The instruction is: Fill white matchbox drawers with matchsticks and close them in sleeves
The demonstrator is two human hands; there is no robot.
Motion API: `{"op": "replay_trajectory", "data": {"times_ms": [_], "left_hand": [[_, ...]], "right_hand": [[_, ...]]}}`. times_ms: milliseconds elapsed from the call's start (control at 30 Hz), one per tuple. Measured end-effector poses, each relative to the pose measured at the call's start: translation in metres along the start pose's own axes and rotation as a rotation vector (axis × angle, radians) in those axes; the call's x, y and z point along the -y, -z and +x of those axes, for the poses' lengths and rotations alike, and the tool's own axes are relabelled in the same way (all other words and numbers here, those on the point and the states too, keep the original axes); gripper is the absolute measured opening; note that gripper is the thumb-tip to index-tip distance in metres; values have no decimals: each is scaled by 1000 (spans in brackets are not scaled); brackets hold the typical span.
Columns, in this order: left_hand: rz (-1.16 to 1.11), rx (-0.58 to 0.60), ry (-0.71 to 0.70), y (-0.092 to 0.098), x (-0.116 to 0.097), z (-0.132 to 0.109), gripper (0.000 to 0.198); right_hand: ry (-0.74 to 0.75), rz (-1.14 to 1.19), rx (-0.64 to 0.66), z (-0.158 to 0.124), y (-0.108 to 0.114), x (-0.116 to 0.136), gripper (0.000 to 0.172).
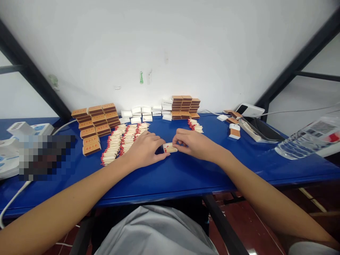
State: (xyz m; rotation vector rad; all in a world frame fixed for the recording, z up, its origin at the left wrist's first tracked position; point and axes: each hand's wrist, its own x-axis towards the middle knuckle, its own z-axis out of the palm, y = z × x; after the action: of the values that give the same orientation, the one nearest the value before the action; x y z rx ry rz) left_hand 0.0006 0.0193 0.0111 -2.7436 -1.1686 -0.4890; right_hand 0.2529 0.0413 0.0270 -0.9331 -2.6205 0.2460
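**Matchbox tray between two hands, loose matches everywhere: what could spill?**

So, clock is centred on the matchbox tray [170, 148], with 12 toward the wall. The tray's on the blue surface [170, 180] right in front of the person, some matches in it, red heads showing.

Left hand [145, 150] looks like it's gripping the tray's 9 o'clock end, thumb along the near edge. Right hand [190, 141] has its fingers bunched over the 3 o'clock end; can't tell if they're pinching matches, the tray or nothing.

My main worry: the tray's shallow, so if the left thumb slackens while the right fingers push, it could skid or tip and dump matches.

Second one: the left wrist sits right by the long match rows [127, 138] at 9 to 10 o'clock. Contact's hard to judge, but a sideways sweep would probably wreck them. Same deal with the right knuckles and the small match pile [196, 126] near 2.

The stepped matchbox stack [98, 124] further out around 10 looks knockable too, if the left arm swings wide. The taller matchbox pile [186, 106] near 1 o'clock seems safer, well apart from both hands.
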Motion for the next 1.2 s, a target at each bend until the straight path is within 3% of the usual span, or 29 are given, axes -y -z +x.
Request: {"op": "replay_trajectory", "data": {"times_ms": [167,300,467,567,667,1200], "left_hand": [[-10,-14,-14,1,-1,0,28],[-18,-3,-1,1,0,0,30],[-17,12,23,1,2,-1,32],[-24,14,20,0,4,-2,33],[-20,-1,15,0,6,-3,32],[-4,17,11,1,4,-3,33]], "right_hand": [[13,-6,33,3,-8,7,13],[-9,78,31,3,-2,1,16],[-181,-24,-141,-10,27,-50,18],[-311,-73,-91,-21,41,-85,18],[-354,-48,2,-26,44,-102,19],[-388,-48,61,-25,36,-109,17]]}}
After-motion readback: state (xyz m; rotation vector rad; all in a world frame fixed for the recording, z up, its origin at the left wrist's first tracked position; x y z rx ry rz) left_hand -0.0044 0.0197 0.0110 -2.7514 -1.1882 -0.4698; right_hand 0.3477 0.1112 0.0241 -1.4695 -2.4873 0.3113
